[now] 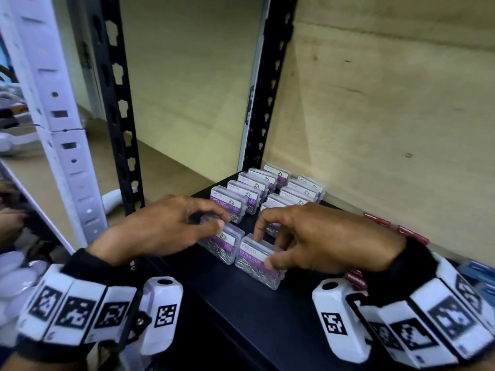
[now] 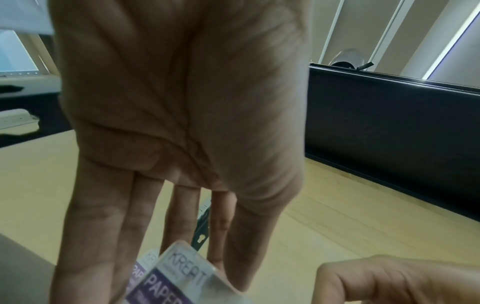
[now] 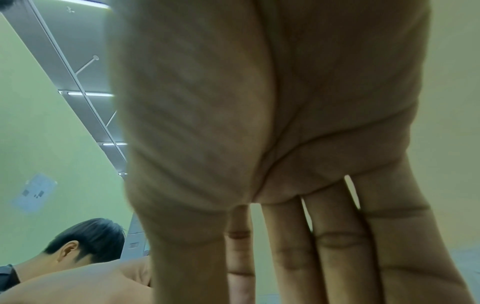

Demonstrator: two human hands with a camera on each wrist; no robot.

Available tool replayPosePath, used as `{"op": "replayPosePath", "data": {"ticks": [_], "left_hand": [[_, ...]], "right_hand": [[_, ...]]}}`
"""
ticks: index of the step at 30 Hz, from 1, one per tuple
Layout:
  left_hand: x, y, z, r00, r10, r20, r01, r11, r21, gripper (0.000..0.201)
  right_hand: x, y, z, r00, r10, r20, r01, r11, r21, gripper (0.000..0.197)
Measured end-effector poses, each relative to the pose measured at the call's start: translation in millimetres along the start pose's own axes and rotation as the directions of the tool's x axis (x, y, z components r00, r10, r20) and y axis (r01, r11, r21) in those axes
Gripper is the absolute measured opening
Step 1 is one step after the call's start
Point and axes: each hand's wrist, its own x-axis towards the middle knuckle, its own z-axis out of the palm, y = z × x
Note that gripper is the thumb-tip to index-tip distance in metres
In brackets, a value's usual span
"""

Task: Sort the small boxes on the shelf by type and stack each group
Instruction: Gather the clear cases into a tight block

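Note:
Clear paper clip boxes with purple labels stand in two rows [image 1: 257, 188] at the back of the black shelf [image 1: 241, 311]. Two more lie in front of them. My left hand [image 1: 223, 220] pinches the left box [image 1: 227, 246] between thumb and curled fingers; the left wrist view shows its label [image 2: 179, 281] at my fingertips. My right hand [image 1: 263, 249] grips the right box [image 1: 254, 266], index finger on its far edge and thumb on the near side. In the right wrist view my palm hides that box.
Small red boxes [image 1: 380, 222] lie along the wooden back wall on the right, one more [image 1: 355, 277] under my right wrist. Blue boxes [image 1: 479, 271] sit at the far right. A black upright post [image 1: 117, 129] stands left of the shelf. Another person's head [image 3: 85, 242] is nearby.

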Motion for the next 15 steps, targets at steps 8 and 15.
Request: {"op": "replayPosePath", "data": {"ticks": [8, 15], "left_hand": [[-7.1, 1.7, -2.9, 0.998, 0.023, 0.060, -0.019, 0.998, -0.057, 0.037], [-8.2, 2.8, -15.6, 0.999, -0.001, -0.053, -0.004, 0.996, -0.095, 0.046]], "right_hand": [[-10.5, -1.9, 4.6, 0.999, -0.020, 0.027, 0.019, 0.999, 0.033, 0.033], [-11.0, 3.1, -10.7, 0.988, 0.005, -0.155, 0.002, 0.999, 0.049, 0.025]]}}
